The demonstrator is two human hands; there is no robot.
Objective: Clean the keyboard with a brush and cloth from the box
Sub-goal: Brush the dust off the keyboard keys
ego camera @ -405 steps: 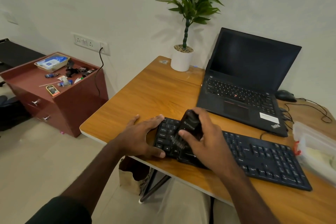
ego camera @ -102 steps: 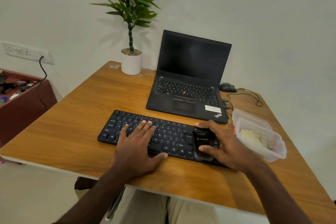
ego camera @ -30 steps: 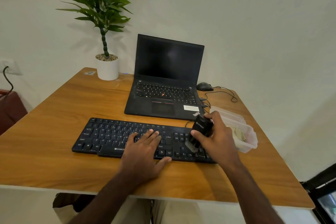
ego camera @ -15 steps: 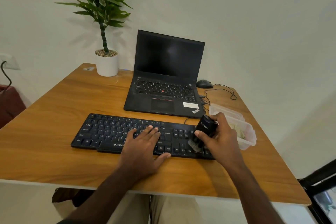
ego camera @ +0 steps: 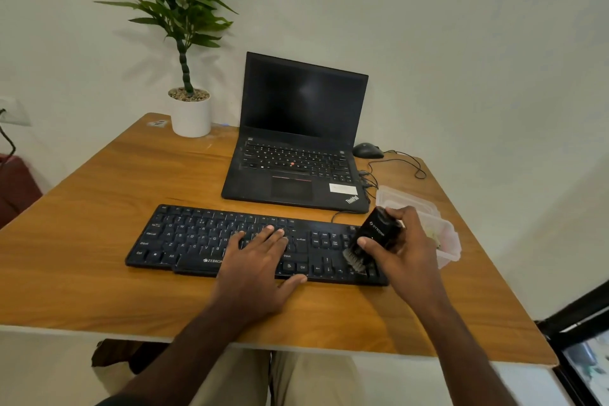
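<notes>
On the wooden worktop (ego camera: 99,208), the long black keyboard (ego camera: 184,241) runs along the near edge; the left hand (ego camera: 257,270) presses it flat, fingers straight, while the right hand (ego camera: 405,254) grips the black brush (ego camera: 369,241) at its right end, beside the clear plastic box (ego camera: 445,237)

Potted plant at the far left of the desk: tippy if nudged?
Probably somewhat. The potted plant has a tall leafy stem over a small white pot, so a push high up might rock it. The pebble-topped fill suggests weight low down, so a nudge at the base would likely slide it on the smooth desk instead.
</notes>
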